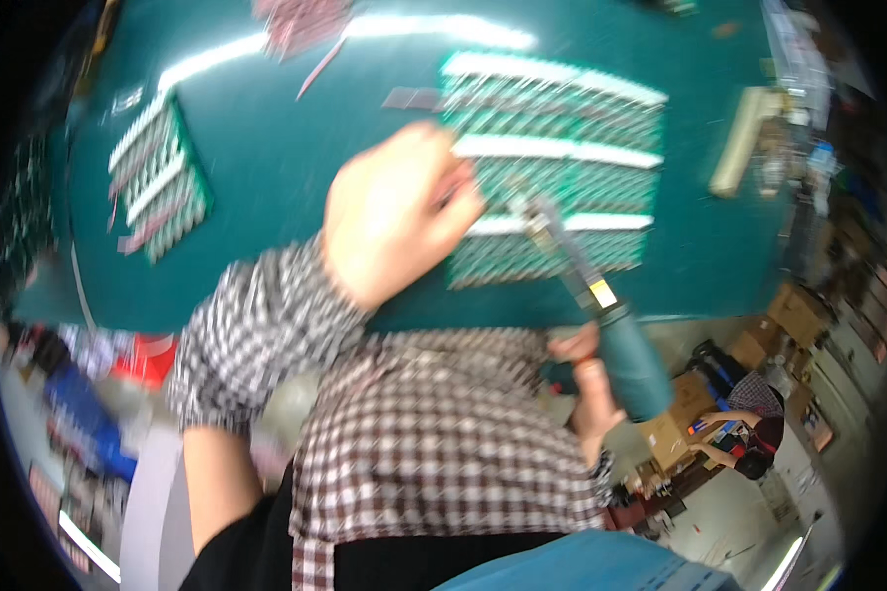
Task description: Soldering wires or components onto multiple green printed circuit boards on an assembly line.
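Observation:
My right hand [593,399] is wrapped round the thick teal body of a handheld tool [633,364]. Its narrow dark neck carries a yellow label and ends in a metal tip above a panel of green circuit boards [572,148]. White strips cross this panel between dense rows of small parts. My left hand [394,212], blurred by motion, is by the panel's left edge with its fingers curled in; whatever they pinch is too smeared to make out. A checked sleeve covers that forearm.
A smaller circuit-board panel [163,177] with pinkish strips lies at the left of the green table [286,197]. Pink strips [301,22] are heaped at the far side. On the right lies a pale yellow bar [741,143]. Another person [754,424] is beyond, near cardboard boxes [668,433].

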Tool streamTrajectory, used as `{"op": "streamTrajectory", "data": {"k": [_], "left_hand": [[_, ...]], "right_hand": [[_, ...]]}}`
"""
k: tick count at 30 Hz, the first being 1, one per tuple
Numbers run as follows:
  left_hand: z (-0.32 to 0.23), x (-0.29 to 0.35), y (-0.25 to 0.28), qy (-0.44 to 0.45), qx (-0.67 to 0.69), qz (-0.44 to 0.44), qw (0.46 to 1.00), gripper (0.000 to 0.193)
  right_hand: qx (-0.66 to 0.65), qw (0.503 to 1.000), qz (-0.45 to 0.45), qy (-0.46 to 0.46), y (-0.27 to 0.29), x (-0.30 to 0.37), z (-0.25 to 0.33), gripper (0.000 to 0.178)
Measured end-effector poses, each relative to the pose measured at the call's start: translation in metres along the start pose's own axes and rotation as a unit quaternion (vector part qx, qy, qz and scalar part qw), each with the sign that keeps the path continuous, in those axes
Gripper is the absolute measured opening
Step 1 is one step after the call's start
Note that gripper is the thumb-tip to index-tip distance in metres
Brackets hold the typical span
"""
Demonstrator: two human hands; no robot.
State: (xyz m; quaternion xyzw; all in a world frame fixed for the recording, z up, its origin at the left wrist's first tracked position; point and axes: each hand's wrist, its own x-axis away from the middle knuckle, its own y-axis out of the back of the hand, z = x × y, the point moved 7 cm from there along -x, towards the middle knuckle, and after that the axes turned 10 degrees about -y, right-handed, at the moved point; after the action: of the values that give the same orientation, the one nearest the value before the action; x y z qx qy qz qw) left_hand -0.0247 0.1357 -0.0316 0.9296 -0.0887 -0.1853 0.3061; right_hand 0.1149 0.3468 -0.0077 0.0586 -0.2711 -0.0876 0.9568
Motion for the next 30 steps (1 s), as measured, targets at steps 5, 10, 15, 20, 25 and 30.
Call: {"op": "streamTrajectory", "data": {"k": [5,10,15,20,25,30], "left_hand": [[0.003,0.022,0.001,0.088,-0.005,0.04,0.995,0.012],[0.002,0.027,0.0,0.094,0.012,0.051,0.994,0.008],[0.002,0.025,0.004,0.097,0.016,0.052,0.994,0.009],[0.008,0.026,0.004,0.104,-0.007,0.044,0.994,0.009],[0.002,0.01,0.004,0.035,-0.026,0.025,0.999,0.018],[0.008,0.013,-0.002,0.056,0.007,0.046,0.997,0.008]], "right_hand": [[-0.165,0.986,-0.009,-0.001,0.009,-0.009,-0.014,0.019],[-0.252,0.966,-0.025,0.047,0.011,-0.017,-0.015,0.02],[-0.234,0.97,-0.034,0.048,0.01,-0.014,-0.009,0.022],[-0.213,0.977,-0.021,0.004,0.009,-0.014,-0.005,0.02],[-0.179,0.983,-0.044,0.014,0.011,-0.002,-0.007,0.026],[-0.119,0.992,-0.014,0.038,0.008,-0.001,-0.005,0.034]]}}
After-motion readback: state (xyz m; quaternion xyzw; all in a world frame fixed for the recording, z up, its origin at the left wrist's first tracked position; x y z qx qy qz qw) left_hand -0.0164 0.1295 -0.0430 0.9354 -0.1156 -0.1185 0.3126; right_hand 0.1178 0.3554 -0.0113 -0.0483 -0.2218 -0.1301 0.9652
